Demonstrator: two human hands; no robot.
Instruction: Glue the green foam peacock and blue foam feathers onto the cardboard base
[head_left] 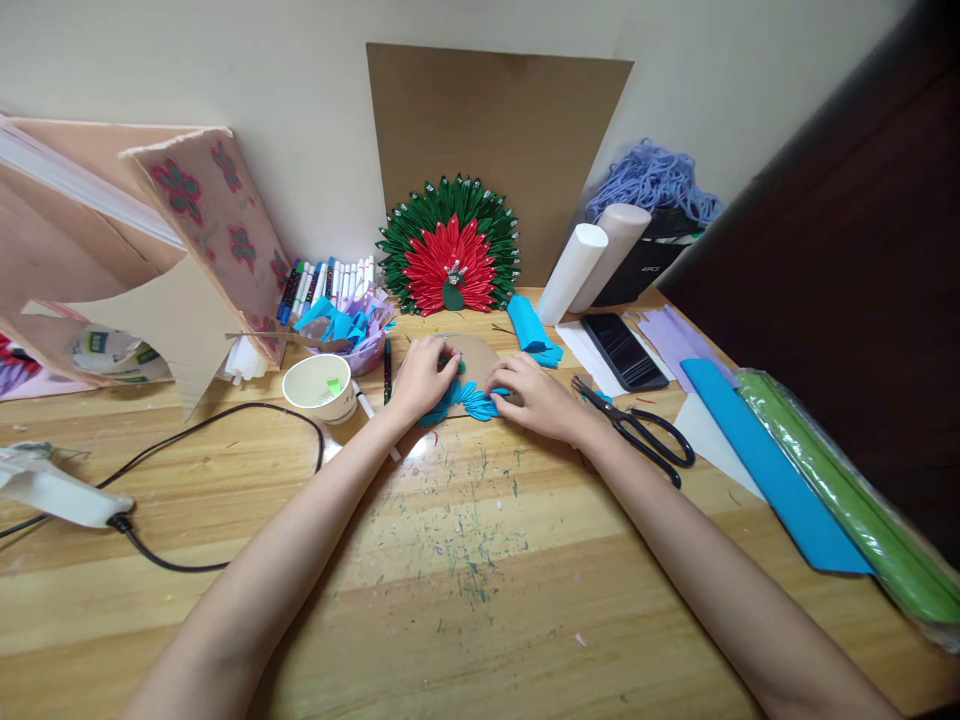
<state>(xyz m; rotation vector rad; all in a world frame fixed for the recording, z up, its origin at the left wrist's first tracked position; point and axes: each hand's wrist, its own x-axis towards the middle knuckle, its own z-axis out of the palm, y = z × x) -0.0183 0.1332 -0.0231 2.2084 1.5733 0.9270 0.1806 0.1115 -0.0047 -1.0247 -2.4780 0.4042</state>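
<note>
A round brown cardboard piece (478,350) lies on the table, with blue crinkled paper petals (480,402) along its near edge. My left hand (426,378) rests over the left part of the cardboard, its fingers curled in and pressed together. What lies under those fingers is hidden; a bit of green shows beside the fingertips. On the right side, my right hand (531,395) has thumb and fingertips closed on a blue paper petal at the end of the row. Black-handled scissors (645,435) lie just right of my right hand.
A red and green paper peacock (450,250) leans on a cardboard sheet (502,130). Left are a paper cup (319,390), markers (326,285), and a white glue gun (64,487) with its black cord. Right are a phone (624,352), blue paper roll (529,325) and green wrapped paper (847,490).
</note>
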